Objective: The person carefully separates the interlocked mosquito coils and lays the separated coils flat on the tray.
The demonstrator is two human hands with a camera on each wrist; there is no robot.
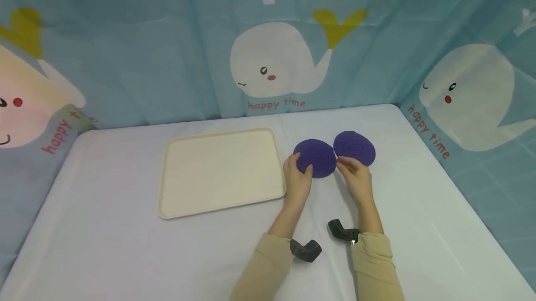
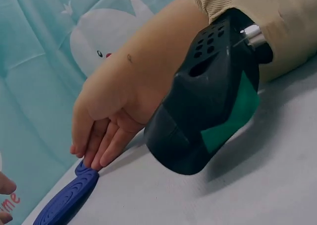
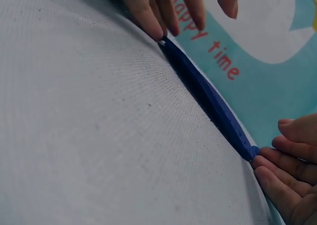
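Two round purple mats with concentric ridges lie side by side on the white table: a left mat [image 1: 320, 156] and a right mat [image 1: 357, 146]. My left hand [image 1: 298, 182] is at the left mat's left and near side, thumb and forefinger apart over its edge. At that mat's right edge, my right hand [image 1: 358, 179] pinches with fingertips drawn together, close to the right mat. Seen almost edge-on in the right wrist view, the left mat [image 3: 210, 106] spans between both hands. In the left wrist view, the right hand [image 2: 111, 106] reaches down to the mat's rim [image 2: 69, 197].
A cream rectangular tray [image 1: 222, 173] rests on the table [image 1: 125, 254] just left of my left hand. Black wrist cameras [image 1: 306, 250] stick out inward from the beige sleeves [image 1: 372, 259]. A blue curtain [image 1: 159, 59] with whales hangs behind and at the sides.
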